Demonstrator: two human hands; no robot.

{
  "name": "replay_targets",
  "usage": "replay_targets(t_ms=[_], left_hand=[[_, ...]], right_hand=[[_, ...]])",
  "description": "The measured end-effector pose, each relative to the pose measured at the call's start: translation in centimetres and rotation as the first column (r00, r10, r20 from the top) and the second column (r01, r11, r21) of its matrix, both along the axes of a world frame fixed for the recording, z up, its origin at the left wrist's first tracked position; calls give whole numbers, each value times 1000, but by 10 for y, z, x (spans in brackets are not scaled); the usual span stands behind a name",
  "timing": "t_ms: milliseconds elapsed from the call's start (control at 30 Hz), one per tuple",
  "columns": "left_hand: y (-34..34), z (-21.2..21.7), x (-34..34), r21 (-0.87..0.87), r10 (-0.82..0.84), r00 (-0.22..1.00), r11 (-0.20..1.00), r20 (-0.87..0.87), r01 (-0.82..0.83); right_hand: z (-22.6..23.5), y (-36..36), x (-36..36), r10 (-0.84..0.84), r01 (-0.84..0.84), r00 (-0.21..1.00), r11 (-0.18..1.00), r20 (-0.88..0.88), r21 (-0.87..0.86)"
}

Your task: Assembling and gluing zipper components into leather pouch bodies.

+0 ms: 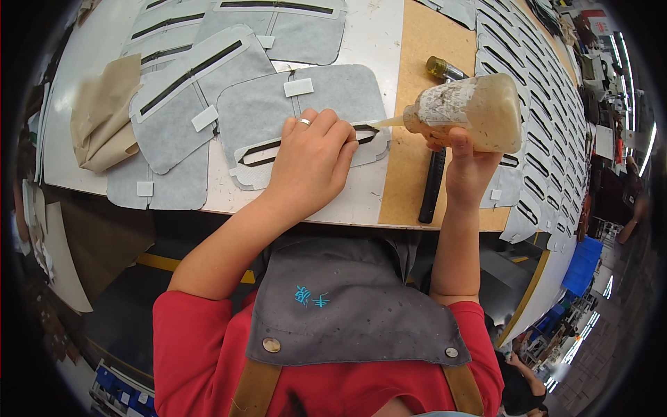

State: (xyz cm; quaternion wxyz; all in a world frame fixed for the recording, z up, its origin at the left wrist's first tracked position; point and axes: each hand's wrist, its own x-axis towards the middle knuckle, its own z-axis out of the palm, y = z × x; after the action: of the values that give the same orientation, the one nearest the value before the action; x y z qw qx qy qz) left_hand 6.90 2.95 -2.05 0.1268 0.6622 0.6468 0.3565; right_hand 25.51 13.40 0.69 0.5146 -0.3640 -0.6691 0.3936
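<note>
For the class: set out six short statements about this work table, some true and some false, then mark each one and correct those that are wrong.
1. The right hand holds a squeeze bottle. True.
2. The left hand has a ring on one finger. True.
3. The bottle is standing upright. False: it is tipped on its side, its nozzle pointing left.
4. A black-handled mallet lies to the right of the slotted gray panel. True.
5. The left hand is raised well above that panel. False: it rests on it.
6. A folded tan sheet lies at the far right. False: it lies at the left.
</note>
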Motion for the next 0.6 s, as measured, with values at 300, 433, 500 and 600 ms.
replay_targets(t_ms=[300, 433, 500, 600], left_hand=[[-1, 17, -16, 5, 55, 996, 998, 64, -55], [25, 14, -39, 114, 80, 991, 991, -108, -68], [44, 11, -49, -107, 60, 958, 990, -280, -94], [63, 11, -60, -251, 7, 917, 961, -398, -116]], right_hand=[[8, 30, 69, -40, -426, 678, 792, -734, -436], [-26, 39, 104, -108, -393, 636, 807, -764, -441], [-40, 34, 97, -99, -390, 646, 809, -757, -440], [-30, 26, 69, -141, -342, 651, 823, -746, -454]])
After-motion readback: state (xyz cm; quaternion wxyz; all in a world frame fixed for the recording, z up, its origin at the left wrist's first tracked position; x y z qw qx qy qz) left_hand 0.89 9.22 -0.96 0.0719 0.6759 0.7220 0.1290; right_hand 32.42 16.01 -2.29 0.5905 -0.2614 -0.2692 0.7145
